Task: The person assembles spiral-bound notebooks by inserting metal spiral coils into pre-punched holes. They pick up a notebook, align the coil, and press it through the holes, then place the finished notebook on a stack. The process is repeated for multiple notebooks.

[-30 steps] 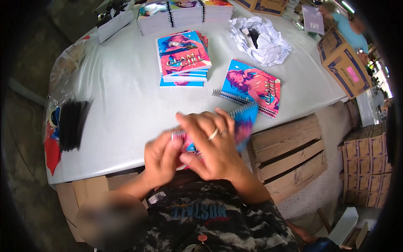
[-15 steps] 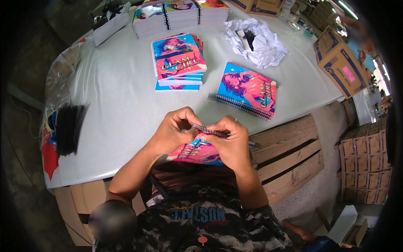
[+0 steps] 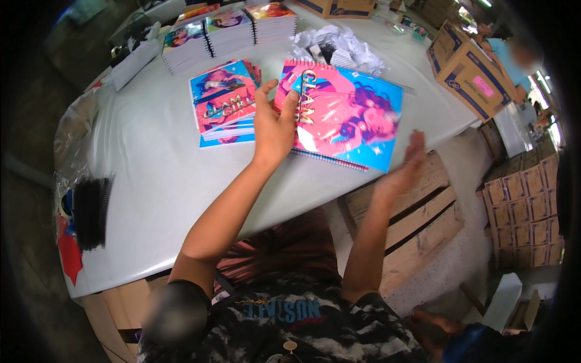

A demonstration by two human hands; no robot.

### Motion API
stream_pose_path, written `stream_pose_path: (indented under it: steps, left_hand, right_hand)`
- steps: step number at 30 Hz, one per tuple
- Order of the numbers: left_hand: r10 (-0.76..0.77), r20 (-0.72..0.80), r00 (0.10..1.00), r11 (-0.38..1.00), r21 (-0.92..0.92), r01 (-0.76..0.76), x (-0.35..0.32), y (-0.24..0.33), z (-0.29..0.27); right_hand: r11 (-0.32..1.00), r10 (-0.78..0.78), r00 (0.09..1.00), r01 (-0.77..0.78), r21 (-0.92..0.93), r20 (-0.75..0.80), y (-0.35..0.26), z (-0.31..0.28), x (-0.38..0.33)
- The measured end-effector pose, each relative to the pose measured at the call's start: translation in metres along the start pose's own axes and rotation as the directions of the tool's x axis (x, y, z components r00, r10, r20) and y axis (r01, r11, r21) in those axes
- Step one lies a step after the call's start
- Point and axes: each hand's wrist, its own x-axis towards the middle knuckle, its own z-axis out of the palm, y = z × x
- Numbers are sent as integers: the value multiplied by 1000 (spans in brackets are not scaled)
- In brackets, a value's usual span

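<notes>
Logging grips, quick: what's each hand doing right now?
Left hand: holding the notebook.
Right hand: open, empty, near the notebook's edge.

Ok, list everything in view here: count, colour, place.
held notebook: one, pink and blue, over table's right edge
notebook pile: one, pink and blue, mid table
far stacks: three, far edge
crumpled paper: white, far right
black coils: bundle, left edge
table: white
boxes: brown, right
pallet: wooden, below table edge
left hand: grips notebook
right hand: open, beside notebook
</notes>
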Motion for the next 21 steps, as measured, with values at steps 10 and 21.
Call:
stream_pose_path:
  steps: [10, 21]
  left_hand:
    - [169, 41, 985, 892, 419, -171, 1, -91, 17]
    - [117, -47, 992, 977, 186, -107, -5, -102, 21]
  right_hand:
    - [919, 29, 1000, -27, -393, -1, 81, 17, -32]
    - [912, 254, 967, -245, -329, -17, 79, 29, -31]
